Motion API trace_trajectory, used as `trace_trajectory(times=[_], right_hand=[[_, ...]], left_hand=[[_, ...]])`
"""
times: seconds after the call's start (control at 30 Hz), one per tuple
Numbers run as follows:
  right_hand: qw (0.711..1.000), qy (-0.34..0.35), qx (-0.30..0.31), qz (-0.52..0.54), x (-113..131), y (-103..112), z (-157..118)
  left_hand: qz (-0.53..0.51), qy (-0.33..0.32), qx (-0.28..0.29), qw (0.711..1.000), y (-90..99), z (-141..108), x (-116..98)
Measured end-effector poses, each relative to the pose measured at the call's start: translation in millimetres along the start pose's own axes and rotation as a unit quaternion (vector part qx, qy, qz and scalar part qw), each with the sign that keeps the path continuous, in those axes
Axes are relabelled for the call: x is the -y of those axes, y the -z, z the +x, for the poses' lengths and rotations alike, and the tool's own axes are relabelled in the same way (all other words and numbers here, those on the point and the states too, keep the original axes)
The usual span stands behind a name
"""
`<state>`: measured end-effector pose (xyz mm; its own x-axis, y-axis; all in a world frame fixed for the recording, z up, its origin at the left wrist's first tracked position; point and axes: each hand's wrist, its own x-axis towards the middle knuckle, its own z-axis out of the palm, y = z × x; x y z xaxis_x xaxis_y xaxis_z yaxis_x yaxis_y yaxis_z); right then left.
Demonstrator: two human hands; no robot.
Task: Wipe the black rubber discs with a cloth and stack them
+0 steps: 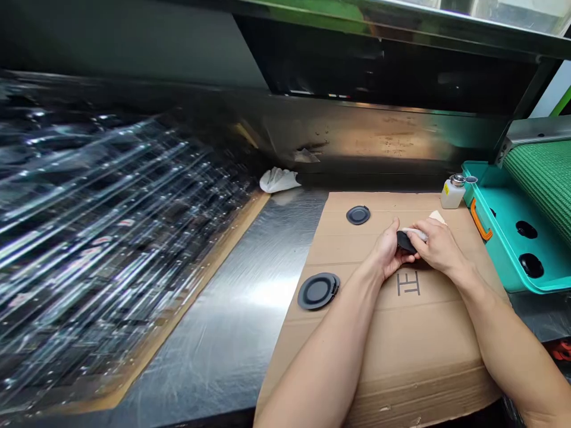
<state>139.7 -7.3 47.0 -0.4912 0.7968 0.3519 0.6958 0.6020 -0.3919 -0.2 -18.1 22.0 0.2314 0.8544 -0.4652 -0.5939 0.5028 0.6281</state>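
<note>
My left hand (389, 249) is closed around the edge of a small black disc-shaped part (405, 242), which it holds tilted above the cardboard. Closed on a white piece (416, 233) that looks like a folded wipe, my right hand (435, 242) presses it against the part's upper edge. The fingers hide much of the part and the wipe. Left of my hands, a dark round lid-like disc (358, 214) lies flat on the cardboard (348, 249). Nearer to me, by my left forearm, are overlapping dark discs (317, 291), at least two.
A white pump bottle (452, 193) stands at the back right, beside a teal bin (504, 249) with black round parts inside. Shiny wrapped trays (111, 226) fill the left side. A crumpled white cloth (279, 179) lies at the back, and a green conveyor belt (544, 166) slopes at right.
</note>
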Motion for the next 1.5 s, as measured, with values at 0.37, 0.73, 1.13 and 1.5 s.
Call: trace_trajectory(times=[0.37, 0.73, 1.13, 1.5], right_hand=[[0.997, -0.047, 0.027, -0.059, -1.7, 8.2, -3.3], [0.983, -0.118, -0.144, -0.003, -30.6, 28.1, 11.1], [0.932, -0.246, 0.081, -0.252, -85.4, 115.2, 123.8], [0.916, -0.234, 0.118, -0.304, -94.3, 119.6, 134.3]], left_hand=[[0.036, -0.04, -0.005, 0.999, -3.2, 0.1, 9.5], [-0.003, -0.019, 0.011, 1.0, 3.5, 2.7, 4.5], [0.01, -0.013, 0.022, 1.0, -1.2, 1.0, 5.7], [-0.01, -0.005, 0.04, 0.999, -2.4, -0.9, 2.5]])
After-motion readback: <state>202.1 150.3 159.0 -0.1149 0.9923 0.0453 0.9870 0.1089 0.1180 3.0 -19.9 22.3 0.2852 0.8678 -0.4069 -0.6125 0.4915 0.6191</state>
